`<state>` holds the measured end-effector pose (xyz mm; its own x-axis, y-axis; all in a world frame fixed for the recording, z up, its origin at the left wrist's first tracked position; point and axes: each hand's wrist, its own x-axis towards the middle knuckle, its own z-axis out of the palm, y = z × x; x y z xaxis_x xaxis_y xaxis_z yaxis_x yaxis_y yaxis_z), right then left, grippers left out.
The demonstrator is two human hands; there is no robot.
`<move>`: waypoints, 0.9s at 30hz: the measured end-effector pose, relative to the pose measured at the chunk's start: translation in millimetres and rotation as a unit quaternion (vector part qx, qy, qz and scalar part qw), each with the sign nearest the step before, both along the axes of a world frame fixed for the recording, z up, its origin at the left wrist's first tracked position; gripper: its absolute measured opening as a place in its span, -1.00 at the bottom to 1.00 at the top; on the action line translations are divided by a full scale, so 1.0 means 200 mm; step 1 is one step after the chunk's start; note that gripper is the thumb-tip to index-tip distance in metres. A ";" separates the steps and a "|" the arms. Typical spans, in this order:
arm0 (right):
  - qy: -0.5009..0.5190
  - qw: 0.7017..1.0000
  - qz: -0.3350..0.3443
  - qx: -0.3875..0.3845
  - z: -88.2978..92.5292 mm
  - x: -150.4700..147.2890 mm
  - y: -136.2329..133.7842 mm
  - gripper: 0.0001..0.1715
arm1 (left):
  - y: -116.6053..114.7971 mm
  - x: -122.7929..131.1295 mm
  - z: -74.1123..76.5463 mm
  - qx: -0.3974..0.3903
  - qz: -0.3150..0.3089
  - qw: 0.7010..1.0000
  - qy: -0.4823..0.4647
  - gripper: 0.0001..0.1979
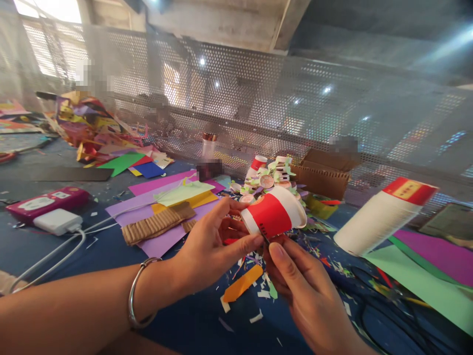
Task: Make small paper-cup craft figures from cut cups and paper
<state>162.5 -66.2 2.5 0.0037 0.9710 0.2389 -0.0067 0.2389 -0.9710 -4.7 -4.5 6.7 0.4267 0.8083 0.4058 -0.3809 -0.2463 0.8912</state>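
Note:
A white paper cup (275, 211) with a red paper band round it lies on its side in the air above a blue table (192, 320). My left hand (210, 246), with a silver bangle on the wrist, grips the cup's base end with fingers and thumb. My right hand (295, 276) is closed below the cup, its thumb pressing a small dark tool or strip against the red band's edge; what it holds is too small to name.
A stack of white cups (380, 214) with a red top leans at right. Purple, yellow and green paper sheets (173, 197), corrugated card (158, 224), paper scraps, a cardboard box (325, 177), a white charger (57, 221), a glue bottle (209, 145) and a perforated metal screen (258, 98) behind.

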 end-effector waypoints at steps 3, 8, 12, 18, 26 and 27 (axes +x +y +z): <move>0.002 1.000 0.001 -0.003 0.00 0.00 -0.01 -0.66 | 0.00 -0.02 0.02 0.054 0.055 0.996 0.042 -0.57; 0.016 1.000 0.017 -0.020 0.00 0.00 -0.01 -0.60 | 0.02 -0.02 0.03 0.038 0.056 0.997 0.043 -0.56; 0.018 0.999 0.021 -0.038 0.00 0.01 -0.01 -0.60 | 0.03 -0.01 0.01 -0.009 0.018 0.999 0.037 -0.59; 0.057 0.997 0.015 -0.057 -0.01 0.00 -0.01 -0.61 | 0.02 -0.01 -0.03 0.122 0.104 0.981 0.113 -0.57; 0.065 0.997 -0.003 -0.052 -0.01 -0.02 -0.01 -0.53 | 0.03 -0.02 -0.05 0.313 0.210 0.911 0.168 -0.62; 0.062 0.997 -0.004 -0.050 -0.01 -0.02 -0.01 -0.53 | 0.03 -0.03 -0.05 0.320 0.210 0.908 0.169 -0.60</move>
